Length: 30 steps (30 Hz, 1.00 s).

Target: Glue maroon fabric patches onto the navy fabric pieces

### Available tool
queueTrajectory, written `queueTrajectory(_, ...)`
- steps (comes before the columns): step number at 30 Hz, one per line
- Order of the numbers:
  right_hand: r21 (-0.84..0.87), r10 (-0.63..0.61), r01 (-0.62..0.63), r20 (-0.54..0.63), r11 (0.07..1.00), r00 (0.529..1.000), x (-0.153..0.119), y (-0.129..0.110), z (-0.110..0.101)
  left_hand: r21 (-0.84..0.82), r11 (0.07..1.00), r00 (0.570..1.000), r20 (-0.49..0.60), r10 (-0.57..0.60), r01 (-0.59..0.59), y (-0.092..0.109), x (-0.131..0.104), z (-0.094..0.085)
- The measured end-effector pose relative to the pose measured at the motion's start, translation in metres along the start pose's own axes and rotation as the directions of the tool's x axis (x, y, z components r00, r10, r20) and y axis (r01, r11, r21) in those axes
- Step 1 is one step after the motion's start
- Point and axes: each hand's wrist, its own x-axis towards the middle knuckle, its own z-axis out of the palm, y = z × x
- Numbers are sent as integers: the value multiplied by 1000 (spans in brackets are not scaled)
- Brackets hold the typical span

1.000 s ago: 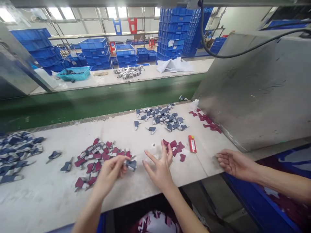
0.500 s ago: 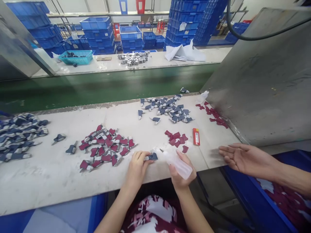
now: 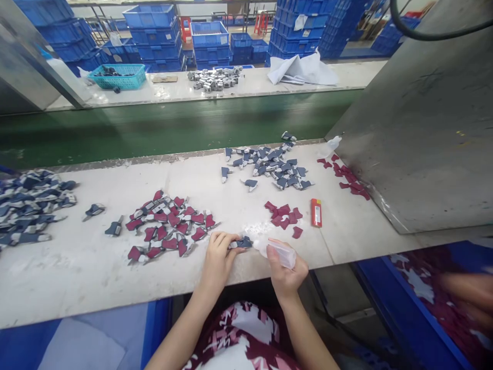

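Near the front edge of the table, my left hand (image 3: 218, 257) pinches a small dark-blue and grey part (image 3: 243, 242) between thumb and fingers. A translucent squeeze bottle (image 3: 283, 254) is wrapped in my right hand (image 3: 289, 272), tilted with its nozzle end towards that part. Whether the tip touches the part I cannot tell. Just beyond the bottle lies a small group of maroon pieces (image 3: 284, 216). Left of my hands spreads a heap of grey parts with maroon faces (image 3: 169, 228). Farther back is a heap of dark-blue and grey parts (image 3: 271, 164).
A red box (image 3: 316, 213) lies right of the maroon pieces. Another blue-grey heap (image 3: 33, 208) sits far left. Behind runs a green conveyor belt (image 3: 162, 126). A metal panel (image 3: 416, 139) borders the right. A co-worker's blurred hand (image 3: 468, 295) is over a blue bin (image 3: 408, 313).
The bottle has tipped flatter and its nozzle end has moved closer to the blue part. The co-worker's hand has gone from the table's edge down to the bin. The view has shifted slightly.
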Motion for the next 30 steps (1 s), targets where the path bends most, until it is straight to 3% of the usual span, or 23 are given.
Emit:
queueTrajectory(20,-12,79,-80,-57,997,995,-4,1,3,-3,1000,1000,5,-21,21,2,0,0)
queueTrajectory(30,-58,1,-7,-104,998,995,-4,-5,0,-12,999,999,-4,-36,36,3,-1,0)
